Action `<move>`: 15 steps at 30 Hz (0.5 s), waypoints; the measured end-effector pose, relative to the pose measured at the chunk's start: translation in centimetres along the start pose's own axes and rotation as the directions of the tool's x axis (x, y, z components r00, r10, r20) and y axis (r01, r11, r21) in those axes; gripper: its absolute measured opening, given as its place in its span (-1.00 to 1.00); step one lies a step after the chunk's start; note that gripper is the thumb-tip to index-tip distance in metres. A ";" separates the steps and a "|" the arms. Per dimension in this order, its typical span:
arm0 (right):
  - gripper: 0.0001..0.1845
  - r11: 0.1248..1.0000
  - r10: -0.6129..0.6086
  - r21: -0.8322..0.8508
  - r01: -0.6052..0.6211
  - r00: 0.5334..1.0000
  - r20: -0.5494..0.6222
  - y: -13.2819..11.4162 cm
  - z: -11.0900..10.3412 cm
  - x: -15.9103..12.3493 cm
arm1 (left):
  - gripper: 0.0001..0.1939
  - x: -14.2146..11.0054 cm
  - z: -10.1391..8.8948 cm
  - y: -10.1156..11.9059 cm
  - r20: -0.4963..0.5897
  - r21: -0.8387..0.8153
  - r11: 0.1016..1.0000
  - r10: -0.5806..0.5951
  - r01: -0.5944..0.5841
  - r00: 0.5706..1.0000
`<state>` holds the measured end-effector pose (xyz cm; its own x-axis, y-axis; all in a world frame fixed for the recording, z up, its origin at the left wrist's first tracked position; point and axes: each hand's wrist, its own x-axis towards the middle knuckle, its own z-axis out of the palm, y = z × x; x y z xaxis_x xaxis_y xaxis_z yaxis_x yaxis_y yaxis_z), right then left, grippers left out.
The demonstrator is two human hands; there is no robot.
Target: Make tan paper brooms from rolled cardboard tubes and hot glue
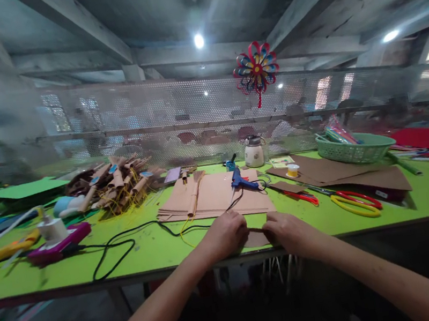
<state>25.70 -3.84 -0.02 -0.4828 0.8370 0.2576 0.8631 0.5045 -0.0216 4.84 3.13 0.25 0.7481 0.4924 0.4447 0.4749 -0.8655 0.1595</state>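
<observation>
My left hand (226, 233) and my right hand (288, 231) are both closed at the near edge of the green table (151, 249). Together they pinch a small brown paper piece (256, 237) that lies between them. Just beyond my hands is a stack of brown paper sheets (214, 196) with a rolled paper tube (195, 193) and a blue glue gun (242, 179) on top. The glue gun's black cord (129, 239) runs left across the table.
A pile of rolled paper tubes (116, 184) sits at the back left, a purple tool (55, 248) to the left. Red scissors (305, 197) and yellow-red scissors (355, 203) lie right, near a green basket (355, 149). A white jar (254, 152) stands by the mesh screen (175, 118).
</observation>
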 end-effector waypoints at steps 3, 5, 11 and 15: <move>-0.81 0.998 -0.007 0.061 0.010 0.999 -0.047 0.4 0.4 -0.1 | -0.86 0.0 0.0 0.1 -0.009 -0.001 1.000 -0.010 0.010 1.000; -0.81 0.995 -0.011 0.102 0.020 0.996 -0.085 0.6 0.6 -0.2 | -0.85 0.0 -0.1 0.1 -0.012 -0.004 1.000 -0.009 0.009 1.000; -0.76 0.978 -0.020 0.202 0.054 0.986 -0.167 0.2 0.5 -0.5 | -0.88 -0.3 -0.2 0.0 -0.040 -0.090 0.996 0.026 -0.030 0.999; -0.77 0.973 -0.011 0.226 0.053 0.983 -0.183 -0.1 0.4 -0.6 | -0.81 -0.4 -0.2 0.0 -0.033 -0.087 0.994 0.058 -0.061 0.998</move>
<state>25.86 -4.25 -0.56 -0.4570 0.7787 0.4299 0.7809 0.5826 -0.2254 4.47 2.93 0.23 0.7586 0.4379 0.4825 0.3861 -0.8986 0.2086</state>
